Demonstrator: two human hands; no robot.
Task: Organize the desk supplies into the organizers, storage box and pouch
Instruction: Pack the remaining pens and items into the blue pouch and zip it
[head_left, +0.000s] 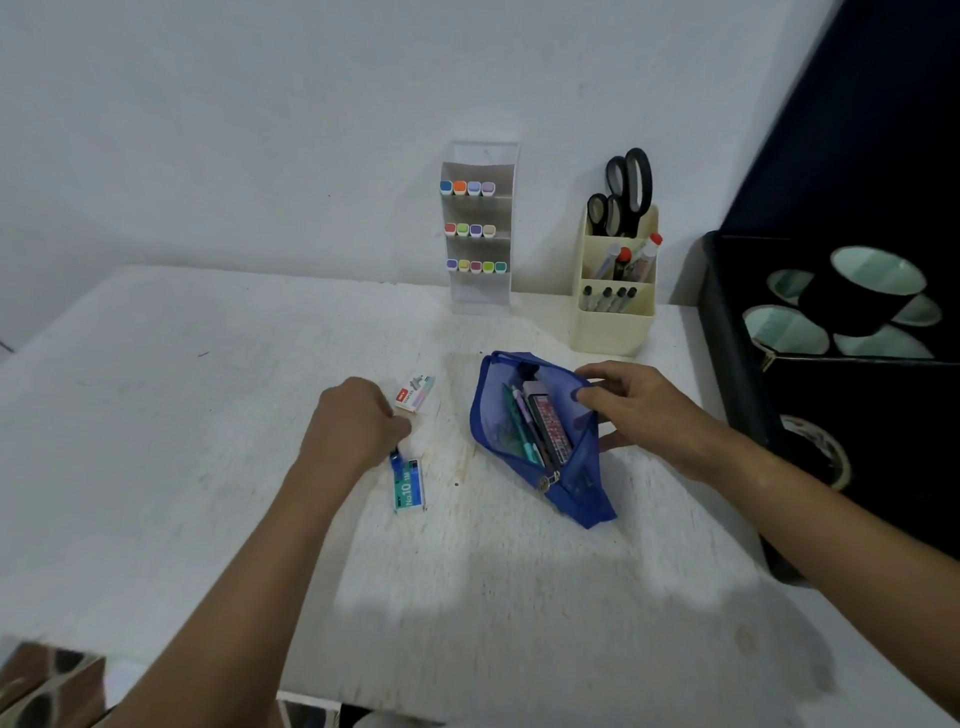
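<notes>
A blue mesh pouch (582, 488) lies unzipped in the middle of the white table, with pens and a pink-patterned case showing inside. My right hand (639, 410) grips the pouch's upper right edge and holds its mouth apart. My left hand (358, 421) is curled, knuckles up, between two small staple boxes. The blue "No.10" staple box (409, 486) lies just below its fingers, and the white and red staple box (415, 394) lies just beyond them. Whether the fingers pinch anything I cannot tell.
A clear tiered marker organizer (480, 296) with coloured markers stands at the back against the wall. To its right stands a cream pen holder (613, 327) with scissors and pens. A black storage box (727, 338) with tape rolls sits along the table's right edge.
</notes>
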